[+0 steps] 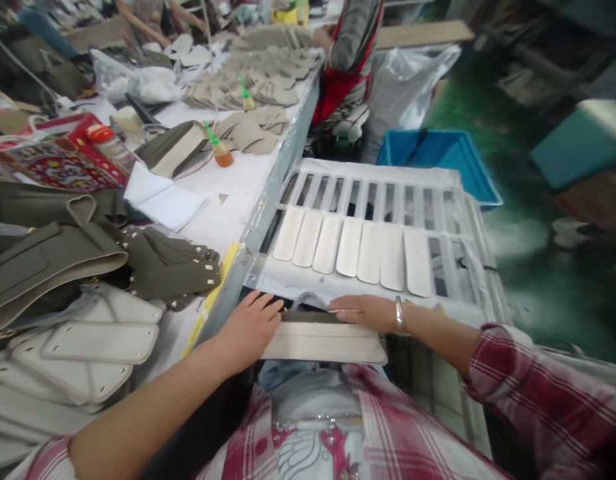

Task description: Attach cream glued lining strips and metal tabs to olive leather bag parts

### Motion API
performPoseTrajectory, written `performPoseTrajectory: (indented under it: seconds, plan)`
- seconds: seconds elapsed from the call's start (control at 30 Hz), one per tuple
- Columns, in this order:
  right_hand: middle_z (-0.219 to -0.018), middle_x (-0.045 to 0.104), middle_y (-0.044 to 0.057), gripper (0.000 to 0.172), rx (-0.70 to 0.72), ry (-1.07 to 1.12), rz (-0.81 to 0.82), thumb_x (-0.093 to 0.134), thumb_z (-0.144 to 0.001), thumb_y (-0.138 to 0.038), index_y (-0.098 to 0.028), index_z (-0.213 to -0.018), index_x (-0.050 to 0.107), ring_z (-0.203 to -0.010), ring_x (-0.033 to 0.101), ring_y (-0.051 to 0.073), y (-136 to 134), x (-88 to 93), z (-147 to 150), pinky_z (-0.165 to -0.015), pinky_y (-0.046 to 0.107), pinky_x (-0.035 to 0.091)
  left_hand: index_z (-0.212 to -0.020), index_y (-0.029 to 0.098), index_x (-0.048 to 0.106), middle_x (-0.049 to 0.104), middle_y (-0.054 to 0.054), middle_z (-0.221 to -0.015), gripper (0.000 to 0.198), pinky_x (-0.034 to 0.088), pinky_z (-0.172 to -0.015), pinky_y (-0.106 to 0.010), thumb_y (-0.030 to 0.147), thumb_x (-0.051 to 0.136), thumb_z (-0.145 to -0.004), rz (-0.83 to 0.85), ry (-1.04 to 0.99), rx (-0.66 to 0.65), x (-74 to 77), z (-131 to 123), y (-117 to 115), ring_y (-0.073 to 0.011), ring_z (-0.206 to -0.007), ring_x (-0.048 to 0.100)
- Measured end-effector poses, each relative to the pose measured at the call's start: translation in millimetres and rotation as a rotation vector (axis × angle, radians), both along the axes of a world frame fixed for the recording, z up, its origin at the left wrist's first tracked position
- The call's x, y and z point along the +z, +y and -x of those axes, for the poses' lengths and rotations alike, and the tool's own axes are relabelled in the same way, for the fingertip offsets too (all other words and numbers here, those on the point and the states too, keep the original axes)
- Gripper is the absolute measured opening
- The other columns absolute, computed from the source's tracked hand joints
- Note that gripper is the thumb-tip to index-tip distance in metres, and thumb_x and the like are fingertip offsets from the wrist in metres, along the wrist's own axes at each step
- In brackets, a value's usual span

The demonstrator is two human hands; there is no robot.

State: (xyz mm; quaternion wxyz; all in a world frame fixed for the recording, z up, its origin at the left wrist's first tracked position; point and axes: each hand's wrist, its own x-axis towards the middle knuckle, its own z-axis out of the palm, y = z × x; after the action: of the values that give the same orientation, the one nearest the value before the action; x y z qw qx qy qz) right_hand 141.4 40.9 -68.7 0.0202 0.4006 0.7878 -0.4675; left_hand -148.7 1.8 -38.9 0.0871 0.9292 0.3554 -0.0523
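Observation:
A long cream-coloured strip with a dark upper edge [323,341] lies close in front of my body. On its left end rests my left hand [253,327], palm down, its fingers spread and pointing forward. My right hand [365,312], with a silver bangle at the wrist, reaches in from the right and lies flat along the strip's far dark edge. Just beyond both hands is a white slotted rack [308,270], on which several pale rounded pieces [349,247] stand side by side in a row. What lies under my palms is hidden.
Left, a table [223,200] bears olive bag parts [48,267], white pieces [103,340], a red patterned bag [63,157] and a glue bottle [221,152]. A blue bin [438,153] is behind the rack. A person in red [345,73] works beyond.

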Motion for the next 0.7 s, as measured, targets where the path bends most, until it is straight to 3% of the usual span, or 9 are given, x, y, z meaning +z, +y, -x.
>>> performPoseTrajectory:
  seconds: [0.1,0.17,0.3,0.4,0.47,0.7]
  plan:
    - [-0.128,0.053,0.008,0.038,-0.241,0.097,-0.365,0.044,-0.088,-0.035,-0.021,-0.122,0.054,-0.119,0.046,0.022,-49.8,19.0,-26.5,-0.103,0.04,0.036,-0.117,0.018,0.052,0.055,-0.009,-0.124,0.033,0.039,-0.098,-0.041,0.023,0.05,-0.085,0.08,-0.266,0.032,-2.8,-37.8,-23.4,-0.0214,-0.113,0.049]
    - [-0.127,0.052,0.009,0.037,-0.323,0.15,-0.534,0.05,-0.085,-0.035,-0.022,-0.12,0.053,-0.118,0.047,0.022,-89.3,20.7,-34.9,-0.1,0.042,0.039,-0.118,0.018,0.049,0.058,-0.008,-0.117,0.035,0.043,-0.092,-0.037,0.028,0.053,-0.085,0.147,-0.37,0.038,-8.8,-63.2,-41.9,-0.0199,-0.106,0.051]
    - [-0.123,0.053,0.011,0.017,-0.412,0.176,-0.717,0.055,-0.084,-0.029,-0.02,-0.097,0.059,-0.12,0.044,0.024,-140.8,-6.0,-32.1,-0.101,0.047,0.036,-0.098,0.02,0.055,0.061,-0.003,-0.105,0.016,0.041,-0.082,-0.037,0.028,0.056,-0.084,0.111,-0.319,0.069,-20.8,-93.8,-63.5,-0.0205,-0.097,0.051]
    - [-0.119,0.055,0.01,0.011,-0.489,0.179,-0.806,0.05,-0.086,-0.025,-0.02,-0.084,0.06,-0.119,0.043,0.024,-147.6,-28.7,-24.8,-0.102,0.049,0.035,-0.09,0.021,0.057,0.06,-0.001,-0.106,0.01,0.038,-0.082,-0.036,0.027,0.049,-0.088,0.04,-0.301,0.081,-23.3,-97.3,-66.3,-0.0186,-0.097,0.049]
    - [-0.119,0.055,0.01,0.013,-0.512,0.174,-0.828,0.049,-0.087,-0.024,-0.02,-0.083,0.061,-0.12,0.042,0.024,-146.1,-34.2,-21.5,-0.102,0.049,0.034,-0.088,0.021,0.058,0.06,-0.001,-0.107,0.013,0.038,-0.081,-0.035,0.026,0.046,-0.089,0.011,-0.293,0.087,-22.2,-96.5,-67.4,-0.0176,-0.097,0.048]
    - [-0.119,0.055,0.008,0.016,-0.553,0.107,-0.845,0.046,-0.086,-0.022,-0.021,-0.075,0.058,-0.122,0.04,0.026,-146.7,-21.1,-8.5,-0.102,0.052,0.031,-0.082,0.02,0.057,0.059,-0.002,-0.105,0.014,0.039,-0.078,-0.037,0.021,0.044,-0.087,-0.037,-0.231,0.158,-14.4,-107.7,-75.2,-0.0197,-0.094,0.048]
